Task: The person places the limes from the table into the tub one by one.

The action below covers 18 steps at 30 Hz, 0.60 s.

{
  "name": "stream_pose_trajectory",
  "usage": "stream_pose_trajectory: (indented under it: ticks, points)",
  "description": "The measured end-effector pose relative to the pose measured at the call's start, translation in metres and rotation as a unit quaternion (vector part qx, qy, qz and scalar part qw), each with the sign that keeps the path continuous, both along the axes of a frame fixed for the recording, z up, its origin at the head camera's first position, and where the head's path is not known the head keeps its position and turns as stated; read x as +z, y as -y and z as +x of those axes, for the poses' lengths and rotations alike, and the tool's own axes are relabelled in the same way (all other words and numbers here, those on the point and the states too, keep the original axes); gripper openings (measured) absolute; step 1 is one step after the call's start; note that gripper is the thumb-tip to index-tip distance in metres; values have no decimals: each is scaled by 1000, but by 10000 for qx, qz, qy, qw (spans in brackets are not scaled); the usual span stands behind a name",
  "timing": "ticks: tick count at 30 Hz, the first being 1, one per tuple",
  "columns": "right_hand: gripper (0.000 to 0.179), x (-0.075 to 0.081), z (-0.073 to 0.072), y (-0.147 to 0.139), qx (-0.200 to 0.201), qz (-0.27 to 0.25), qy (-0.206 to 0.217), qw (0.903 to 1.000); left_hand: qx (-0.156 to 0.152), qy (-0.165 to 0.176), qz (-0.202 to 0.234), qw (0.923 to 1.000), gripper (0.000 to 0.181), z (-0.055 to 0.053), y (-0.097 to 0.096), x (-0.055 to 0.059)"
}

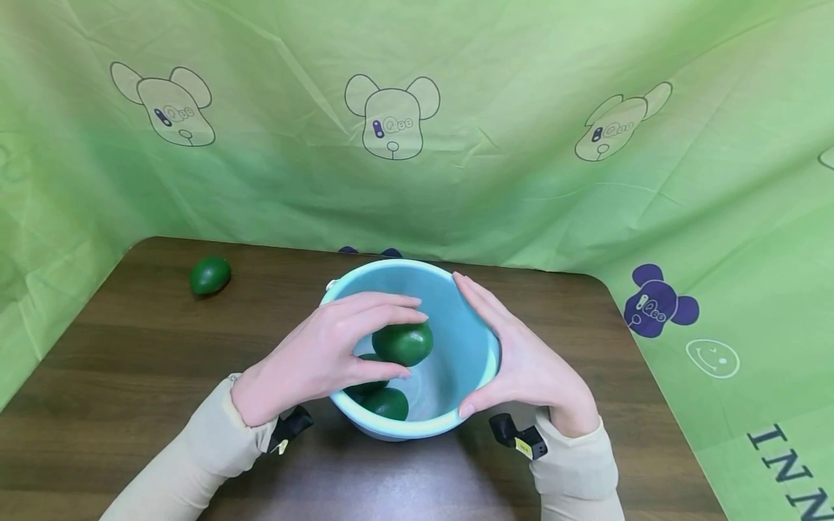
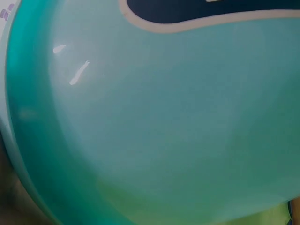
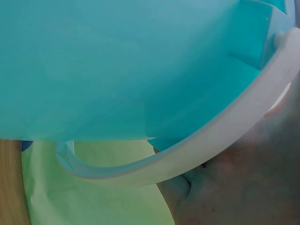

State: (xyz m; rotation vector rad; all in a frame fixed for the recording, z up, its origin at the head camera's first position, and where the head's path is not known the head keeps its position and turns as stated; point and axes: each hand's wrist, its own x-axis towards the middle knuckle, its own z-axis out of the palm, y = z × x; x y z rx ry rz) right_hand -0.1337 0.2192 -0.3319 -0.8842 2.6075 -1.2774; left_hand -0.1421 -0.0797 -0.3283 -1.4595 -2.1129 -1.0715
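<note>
Four avocados (image 1: 402,347): one pinched in my left hand (image 1: 335,336), two inside one bucket (image 1: 459,362), one on tabletop (image 1: 117,362); right hand (image 1: 531,354) clasps bucket; handle (image 3: 211,145) arc shows only at right wrist

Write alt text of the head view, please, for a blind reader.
A left hand holds a green fruit inside a blue bucket on a brown table, while the right hand grips the bucket's side. Two more green fruits lie in the bucket, a fourth on the table to the left, and a printed green cloth hangs behind.
</note>
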Motion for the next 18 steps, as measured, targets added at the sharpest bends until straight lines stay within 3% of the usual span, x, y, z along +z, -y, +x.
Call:
stream_pose_trajectory:
  ticks: [9,18]
  points:
    - [148,-1,-1,-1,34,-19,-42,10000,61,-84,48,9999,63,-1,-1,-2]
    - [147,-1,-1,-1,54,-61,-64,9999,764,-294,325,9961,69,-1,3,-2]
